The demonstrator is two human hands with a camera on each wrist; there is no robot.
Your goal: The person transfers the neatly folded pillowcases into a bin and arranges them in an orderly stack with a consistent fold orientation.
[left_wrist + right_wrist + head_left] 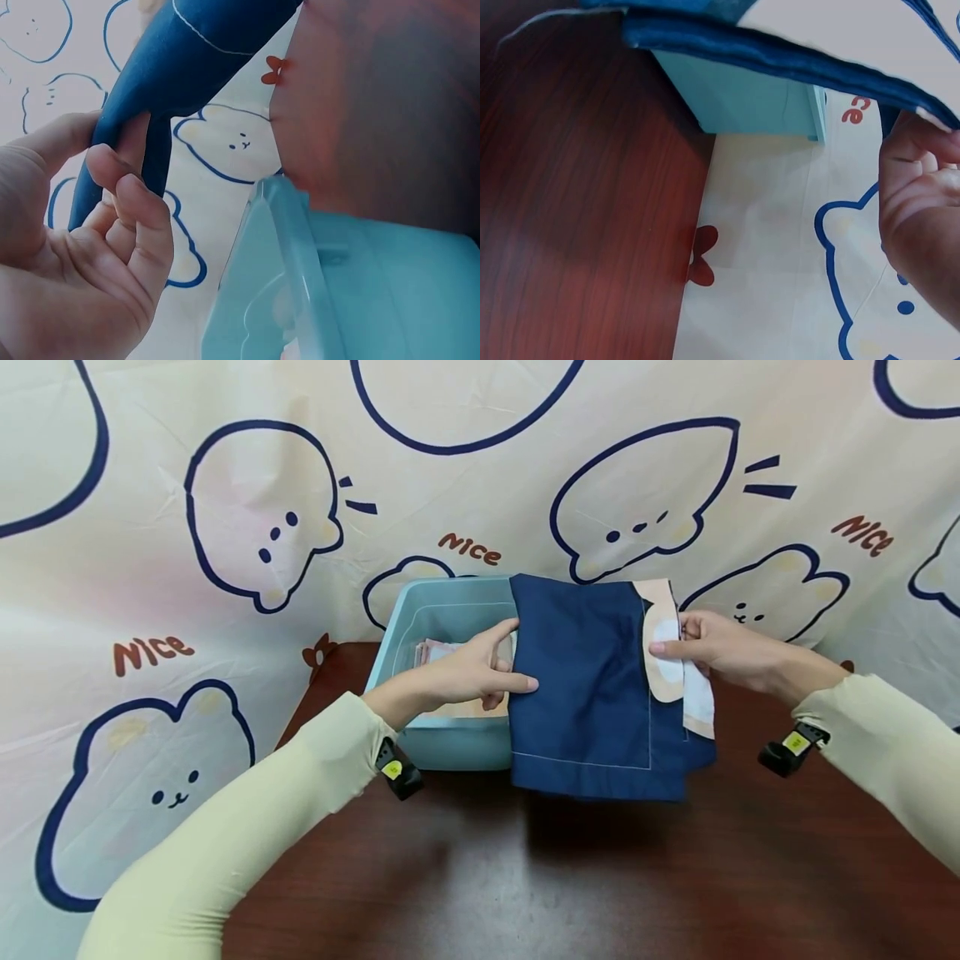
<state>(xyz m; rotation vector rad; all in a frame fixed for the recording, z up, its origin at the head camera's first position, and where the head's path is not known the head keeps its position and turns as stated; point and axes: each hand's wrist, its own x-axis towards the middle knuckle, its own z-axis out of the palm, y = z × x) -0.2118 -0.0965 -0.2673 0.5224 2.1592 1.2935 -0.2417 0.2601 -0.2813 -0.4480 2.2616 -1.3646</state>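
Observation:
A folded navy cloth (581, 685) with a pale printed panel and light stitched lines hangs upright between the two hands, its lower edge over the table. My left hand (472, 670) pinches its left edge, thumb in front; in the left wrist view the fingers (146, 217) curl at the cloth's side. At the opposite edge my right hand (723, 647) pinches the cloth beside the printed panel, thumb on the front. A light-blue plastic bin (450, 747) stands behind, its right part hidden by the cloth. Inside the bin lie folded fabrics (433, 652).
The dark wooden table (480, 877) has a glossy surface. A pale curtain (465, 485) with navy cartoon outlines and red lettering hangs right behind the bin. Black straps with small devices sit on both wrists.

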